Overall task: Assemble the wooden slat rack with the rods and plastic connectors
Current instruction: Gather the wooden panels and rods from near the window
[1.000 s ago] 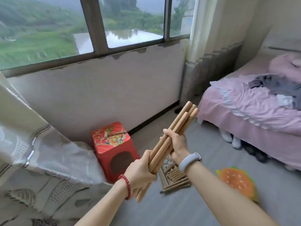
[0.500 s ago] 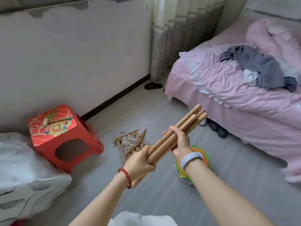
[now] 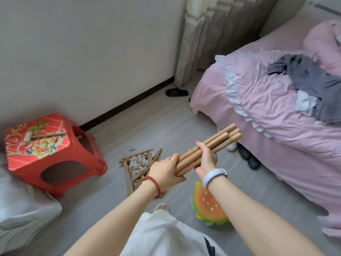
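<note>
While a bundle of round wooden rods [image 3: 206, 150] is gripped by the left hand [image 3: 164, 171] and right hand [image 3: 206, 159], slippage is risked if either grip loosens. Beyond, slats and white connectors [image 3: 138, 166] are heaped on open grey floor [image 3: 156, 126], bounded by the red plastic stool [image 3: 48, 150] and pink bed [image 3: 276, 126].

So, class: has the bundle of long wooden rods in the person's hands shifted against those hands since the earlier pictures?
No. The bundle of long wooden rods sits the same in the left hand and right hand; only the camera tilted down.
</note>
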